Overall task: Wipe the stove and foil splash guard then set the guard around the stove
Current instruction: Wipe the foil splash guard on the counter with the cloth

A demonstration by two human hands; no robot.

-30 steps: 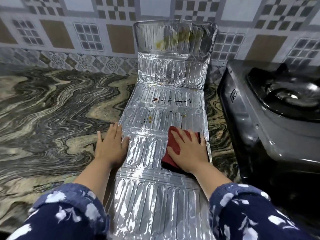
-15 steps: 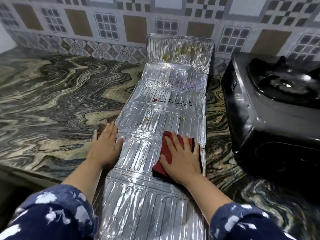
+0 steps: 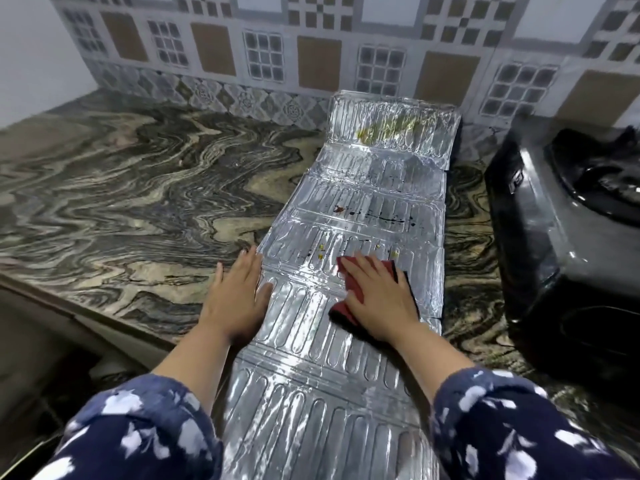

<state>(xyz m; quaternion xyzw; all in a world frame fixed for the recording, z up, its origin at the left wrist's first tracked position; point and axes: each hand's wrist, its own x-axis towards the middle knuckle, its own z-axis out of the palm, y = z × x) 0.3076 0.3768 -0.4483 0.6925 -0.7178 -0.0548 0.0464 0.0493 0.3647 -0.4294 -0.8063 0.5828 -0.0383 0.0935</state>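
Note:
The foil splash guard [image 3: 349,362] lies unfolded flat on the marbled counter, its far panel leaning up against the tiled wall. Dark and yellow stains mark its far panels. My right hand [image 3: 381,299] presses flat on a red cloth [image 3: 349,289] on the guard's middle right. My left hand [image 3: 235,299] rests flat, fingers apart, on the guard's left edge and the counter. The black gas stove [image 3: 554,244] stands to the right of the guard, partly cut off by the frame's edge.
The marbled counter [image 3: 138,216] stretches wide to the left, its front edge [image 3: 86,317] running diagonally at lower left. A tiled wall [image 3: 311,60] closes the back. A narrow strip of counter separates guard and stove.
My right hand has slid the red cloth a little further up the guard. The view has swung left and pulled back; my left hand stays on the guard's left edge.

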